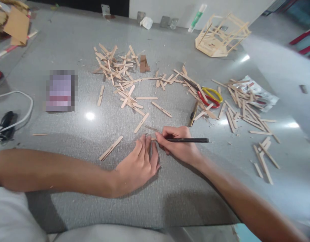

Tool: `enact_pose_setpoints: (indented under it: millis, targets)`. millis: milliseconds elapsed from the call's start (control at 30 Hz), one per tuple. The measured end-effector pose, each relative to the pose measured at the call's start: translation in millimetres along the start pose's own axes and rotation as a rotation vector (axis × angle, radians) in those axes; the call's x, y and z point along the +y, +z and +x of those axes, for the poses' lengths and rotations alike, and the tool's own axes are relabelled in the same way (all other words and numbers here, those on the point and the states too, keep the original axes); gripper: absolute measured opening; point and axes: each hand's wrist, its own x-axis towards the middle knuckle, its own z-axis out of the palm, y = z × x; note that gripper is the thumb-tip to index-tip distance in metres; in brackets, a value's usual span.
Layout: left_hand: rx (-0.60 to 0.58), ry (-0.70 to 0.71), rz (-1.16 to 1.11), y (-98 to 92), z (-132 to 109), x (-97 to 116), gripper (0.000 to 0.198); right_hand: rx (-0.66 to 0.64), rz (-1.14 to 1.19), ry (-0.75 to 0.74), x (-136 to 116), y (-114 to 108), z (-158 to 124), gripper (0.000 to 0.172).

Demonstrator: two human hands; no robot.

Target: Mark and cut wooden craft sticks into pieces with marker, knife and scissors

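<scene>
My left hand lies flat on the grey table, fingers stretched out and pressing down a small wooden craft stick whose end pokes out beyond the fingertips. My right hand is closed around a black pen, its tip at the stick right by my left fingertips. Loose sticks lie just beyond both hands, such as one stick to the left and another ahead.
A heap of craft sticks sits at centre back, more sticks at right. Red and yellow cutters, a stick-built frame, a glue tube, a white cable and a plastic packet are around.
</scene>
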Motion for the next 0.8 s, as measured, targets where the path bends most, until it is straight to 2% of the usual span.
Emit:
enact_pose_setpoints:
  millis: [433, 667, 800]
  targets:
    - [-0.009, 0.007, 0.010, -0.5, -0.1, -0.5, 0.059, 0.012, -0.028, 0.009, -1.3, -0.6, -0.2, 0.046]
    - [-0.017, 0.018, 0.014, -0.4, -0.5, 0.1, 0.061, 0.025, 0.147, 0.073, 3.9, -0.1, 1.4, 0.045]
    - [-0.018, 0.018, 0.014, -1.2, 0.1, -0.3, 0.061, 0.037, 0.133, 0.077, 4.2, 0.7, 1.4, 0.045]
